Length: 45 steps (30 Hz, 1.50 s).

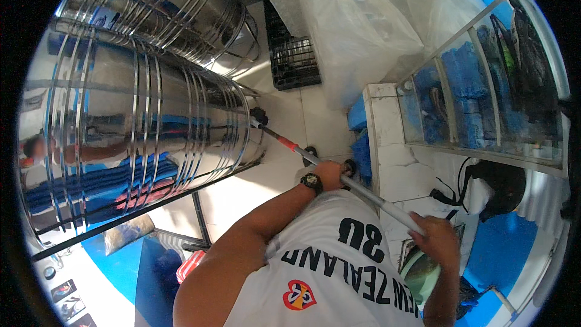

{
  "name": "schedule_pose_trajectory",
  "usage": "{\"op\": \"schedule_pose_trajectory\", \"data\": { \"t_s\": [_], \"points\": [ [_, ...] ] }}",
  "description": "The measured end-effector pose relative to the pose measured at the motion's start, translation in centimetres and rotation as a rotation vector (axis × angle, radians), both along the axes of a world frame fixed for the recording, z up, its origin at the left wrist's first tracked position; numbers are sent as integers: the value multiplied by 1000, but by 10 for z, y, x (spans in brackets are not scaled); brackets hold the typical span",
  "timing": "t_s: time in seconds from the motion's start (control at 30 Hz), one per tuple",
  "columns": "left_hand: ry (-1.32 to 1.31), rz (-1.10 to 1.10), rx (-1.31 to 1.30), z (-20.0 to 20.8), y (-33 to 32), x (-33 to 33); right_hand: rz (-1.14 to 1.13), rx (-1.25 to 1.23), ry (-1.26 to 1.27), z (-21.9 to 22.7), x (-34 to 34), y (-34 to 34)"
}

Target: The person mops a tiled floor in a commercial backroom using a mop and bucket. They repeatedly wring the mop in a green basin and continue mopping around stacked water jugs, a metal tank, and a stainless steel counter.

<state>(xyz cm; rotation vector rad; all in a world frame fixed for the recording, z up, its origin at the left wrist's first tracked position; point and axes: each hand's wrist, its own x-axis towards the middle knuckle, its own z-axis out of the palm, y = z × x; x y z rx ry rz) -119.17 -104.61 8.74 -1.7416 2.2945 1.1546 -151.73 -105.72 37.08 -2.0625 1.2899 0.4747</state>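
I hold a long metal mop handle with both hands. My left hand, a black watch on its wrist, grips the pole lower down. My right hand is closed around the upper end. The pole has a red section and runs down to a dark mop head on the white tiled floor, right beside the base of a large shiny steel tank.
A second steel tank stands behind the first. A black plastic crate and clear plastic bags lie further off. A glass cabinet with blue goods stands at right. A dark helmet rests on the counter.
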Motion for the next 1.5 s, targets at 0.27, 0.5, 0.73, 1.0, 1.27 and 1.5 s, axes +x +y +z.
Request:
{"op": "schedule_pose_trajectory", "data": {
  "t_s": [0.27,0.5,0.73,1.0,1.27,1.5],
  "points": [
    [-55,375,-18,-103,48,45,69,151,-123,-167,116,-4],
    [45,509,-88,-130,51,81,10,258,-177,-191,178,-2],
    [-267,649,66,-166,31,175,158,129,-182,-258,272,9],
    [-26,531,-278,-154,39,140,-29,118,-252,-241,225,24],
    [221,355,-227,-86,77,77,-379,540,-262,-120,159,31],
    [-7,295,-8,-153,66,153,-294,332,-314,-216,223,52]
  ]
}}
